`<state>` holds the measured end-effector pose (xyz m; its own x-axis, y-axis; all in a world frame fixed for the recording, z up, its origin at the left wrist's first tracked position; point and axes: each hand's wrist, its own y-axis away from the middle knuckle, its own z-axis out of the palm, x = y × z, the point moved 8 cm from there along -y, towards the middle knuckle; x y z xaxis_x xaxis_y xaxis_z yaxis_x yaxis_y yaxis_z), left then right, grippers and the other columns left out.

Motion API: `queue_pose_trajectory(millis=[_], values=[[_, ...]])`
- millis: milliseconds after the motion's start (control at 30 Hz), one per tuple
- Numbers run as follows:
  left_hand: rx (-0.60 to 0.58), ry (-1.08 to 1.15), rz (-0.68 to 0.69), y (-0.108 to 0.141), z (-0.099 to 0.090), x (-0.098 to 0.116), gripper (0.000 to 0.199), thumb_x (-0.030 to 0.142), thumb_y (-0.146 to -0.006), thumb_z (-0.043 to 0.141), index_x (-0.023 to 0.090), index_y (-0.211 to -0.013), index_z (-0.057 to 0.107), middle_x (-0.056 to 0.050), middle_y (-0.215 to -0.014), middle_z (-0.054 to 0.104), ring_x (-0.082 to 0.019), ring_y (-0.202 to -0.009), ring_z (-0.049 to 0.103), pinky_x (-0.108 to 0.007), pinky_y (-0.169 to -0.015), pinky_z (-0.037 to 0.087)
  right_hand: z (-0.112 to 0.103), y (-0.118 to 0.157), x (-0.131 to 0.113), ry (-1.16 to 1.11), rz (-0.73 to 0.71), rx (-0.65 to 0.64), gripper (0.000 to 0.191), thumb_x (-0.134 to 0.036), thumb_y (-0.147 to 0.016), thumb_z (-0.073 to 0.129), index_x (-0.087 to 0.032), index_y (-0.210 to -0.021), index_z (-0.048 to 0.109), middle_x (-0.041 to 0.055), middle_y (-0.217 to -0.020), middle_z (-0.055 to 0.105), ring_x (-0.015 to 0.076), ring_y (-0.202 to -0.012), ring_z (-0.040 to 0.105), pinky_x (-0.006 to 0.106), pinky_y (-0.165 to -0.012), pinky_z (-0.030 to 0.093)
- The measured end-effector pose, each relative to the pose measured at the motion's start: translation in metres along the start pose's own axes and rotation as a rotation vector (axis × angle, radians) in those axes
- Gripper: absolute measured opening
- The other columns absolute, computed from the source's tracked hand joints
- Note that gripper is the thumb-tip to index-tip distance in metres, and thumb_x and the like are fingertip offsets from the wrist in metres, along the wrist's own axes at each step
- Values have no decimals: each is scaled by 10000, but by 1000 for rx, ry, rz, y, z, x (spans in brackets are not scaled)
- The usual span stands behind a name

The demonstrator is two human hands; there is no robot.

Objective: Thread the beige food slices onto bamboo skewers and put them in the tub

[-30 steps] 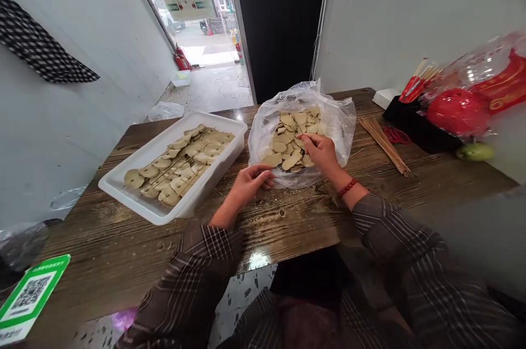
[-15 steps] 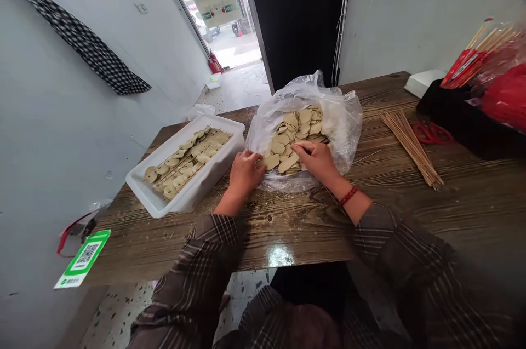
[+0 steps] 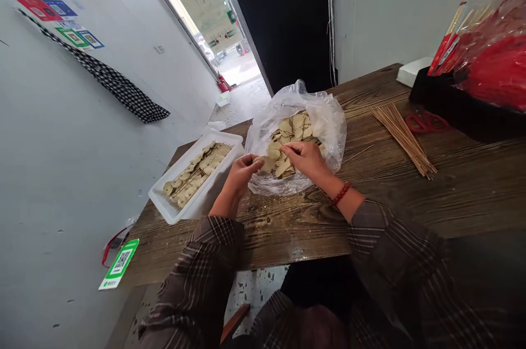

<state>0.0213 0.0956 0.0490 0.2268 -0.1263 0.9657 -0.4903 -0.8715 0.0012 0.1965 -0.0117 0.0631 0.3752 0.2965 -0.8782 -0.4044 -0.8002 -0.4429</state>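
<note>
The left hand (image 3: pixel 242 171) pinched a thin oval slice (image 3: pixel 268 164) over the open plastic bag (image 3: pixel 331 125), probably to steady it, while the right hand (image 3: pixel 307 160) was pinched close by (its hold, if any, indistinct).

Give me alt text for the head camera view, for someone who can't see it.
A person's left hand holds a flat tan piece beside the right hand, over an open plastic bag of similar pieces. On the wooden table, a white tray of skewered pieces stands left of the bag, and thin sticks lie to the right.
</note>
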Motion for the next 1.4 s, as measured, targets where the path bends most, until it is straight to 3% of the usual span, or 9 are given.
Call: queue_pose_trajectory(millis=[167,300,400,533,767,1033,1400], values=[[33,458,-142,-7,12,-3,271,251,-651,815,137,-797,618,-14,-740,678,-102,-625,630,-214,-578,531,1,2,-5,-74,-9,-24,306,-379,-881,571,-158,-787,760,-8,-543,557,132,-546,496,239,-528,349],[65,586,-172,-10,19,-13,211,186,-713,769,140,-833,602,-6,-739,684,-100,-599,647,-197,-543,545,16,8,-6,-41,-26,-125,297,-362,-895,565,-162,-903,785,-4,-566,615,141,-571,556,237,-542,376],[88,650,-155,-9,18,-20,215,171,-715,767,137,-870,621,-13,-777,703,-98,-638,665,-195,-597,567,30,15,-6,4,-60,-204,278,-323,-907,552,-195,-976,789,22,-716,726,161,-664,637,246,-603,432],[118,710,-136,-6,11,-27,275,164,-668,803,152,-866,613,-2,-835,704,-100,-713,677,-209,-653,580,43,25,-1,58,-45,-259,268,-273,-895,559,-212,-1029,783,50,-891,777,191,-776,691,272,-674,482],[177,712,-42,0,-4,-24,317,204,-629,833,153,-819,584,28,-788,636,-87,-684,630,-253,-682,590,41,33,4,131,35,-288,322,-332,-905,534,-196,-1084,765,40,-754,749,193,-717,679,273,-602,475],[198,735,-19,3,2,-20,380,218,-551,867,136,-810,602,42,-701,612,-55,-570,563,-175,-511,507,41,34,6,131,65,-301,353,-359,-889,536,-172,-1086,762,46,-657,702,204,-690,668,271,-545,458],[162,751,-4,5,7,-17,418,246,-539,880,158,-822,586,42,-753,622,-76,-656,606,-228,-642,558,40,34,10,117,68,-279,340,-350,-889,536,-184,-1075,767,35,-645,698,204,-689,671,276,-561,474]])
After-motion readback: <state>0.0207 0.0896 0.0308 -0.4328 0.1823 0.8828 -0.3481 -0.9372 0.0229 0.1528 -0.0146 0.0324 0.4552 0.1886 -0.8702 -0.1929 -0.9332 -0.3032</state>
